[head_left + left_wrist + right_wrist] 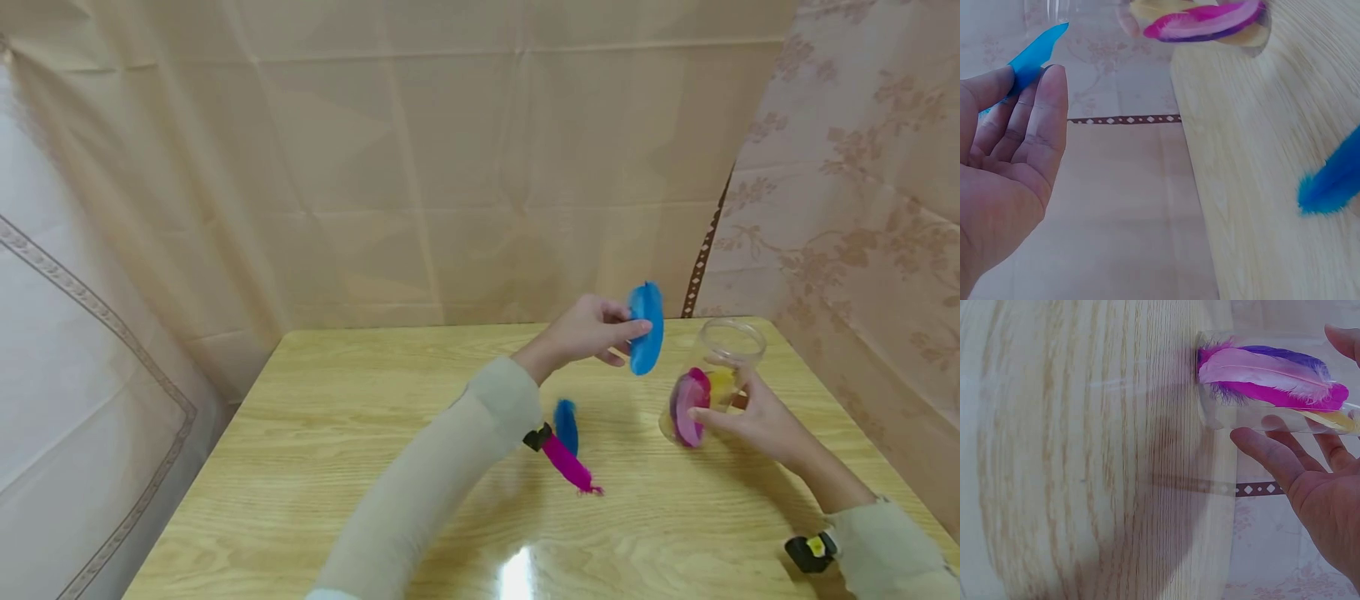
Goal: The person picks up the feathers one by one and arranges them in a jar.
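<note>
My left hand (588, 332) pinches a bright blue feather (648, 337) between thumb and fingers, holding it above the table just left of the jar's mouth. With thumb and fingers around its side, my right hand (765, 423) grips a clear jar (708, 358), which leans slightly to the right in the head view. Through the jar's wall show a pale pink feather (1260, 367), a purple feather (1291, 356), a magenta feather (1275, 395) and a yellow one (1330, 419).
On the wooden table (337, 433) lie a darker blue feather (567, 427) and a magenta feather (570, 467), the latter partly behind the left wrist's black strap device (537, 437). Beige cloth (450, 167) hangs behind the table, and a flowered cloth (862, 208) borders its right side.
</note>
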### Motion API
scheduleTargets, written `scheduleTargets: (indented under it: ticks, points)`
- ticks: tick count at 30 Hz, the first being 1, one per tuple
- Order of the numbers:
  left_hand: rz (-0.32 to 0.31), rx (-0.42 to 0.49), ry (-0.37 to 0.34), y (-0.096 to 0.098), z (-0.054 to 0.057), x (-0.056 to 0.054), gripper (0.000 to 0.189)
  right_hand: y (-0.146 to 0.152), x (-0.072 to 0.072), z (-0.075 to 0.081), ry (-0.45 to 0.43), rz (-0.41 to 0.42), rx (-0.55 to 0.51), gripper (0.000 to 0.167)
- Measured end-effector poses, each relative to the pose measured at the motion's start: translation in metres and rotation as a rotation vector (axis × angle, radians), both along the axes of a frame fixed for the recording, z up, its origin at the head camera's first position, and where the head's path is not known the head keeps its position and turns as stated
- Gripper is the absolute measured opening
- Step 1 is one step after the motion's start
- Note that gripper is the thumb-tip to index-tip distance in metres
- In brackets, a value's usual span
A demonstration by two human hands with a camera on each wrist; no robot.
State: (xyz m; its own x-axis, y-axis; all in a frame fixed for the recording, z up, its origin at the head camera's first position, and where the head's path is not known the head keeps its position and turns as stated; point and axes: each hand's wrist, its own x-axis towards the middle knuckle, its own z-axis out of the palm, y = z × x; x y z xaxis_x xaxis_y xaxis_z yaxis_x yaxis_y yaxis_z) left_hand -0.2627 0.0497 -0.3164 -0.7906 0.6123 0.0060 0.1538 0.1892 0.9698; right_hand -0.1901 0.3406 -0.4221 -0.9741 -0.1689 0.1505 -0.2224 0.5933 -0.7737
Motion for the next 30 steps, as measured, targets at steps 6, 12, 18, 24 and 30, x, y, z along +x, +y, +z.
scheduleTargets:
  ticks: [6,12,18,24,30]
  points:
    - [0.007,0.003,0.025,0.017,0.013,0.006,0.019,0.003,-0.001,-0.001,0.017,0.004,-0.006,0.083]
    - [0.015,0.006,0.001,0.028,0.023,0.015,0.018,0.003,0.0,-0.005,0.024,0.002,0.005,0.084]
    - [0.028,0.025,0.002,0.032,0.028,0.022,0.017,-0.001,0.001,-0.006,-0.01,0.015,-0.02,0.086]
    - [0.036,0.029,0.042,0.039,0.037,0.025,0.013,-0.001,0.001,-0.002,-0.009,0.021,-0.021,0.086]
    - [0.037,0.054,0.043,0.046,0.042,0.025,0.012,0.0,0.0,0.0,0.02,0.013,-0.006,0.085]
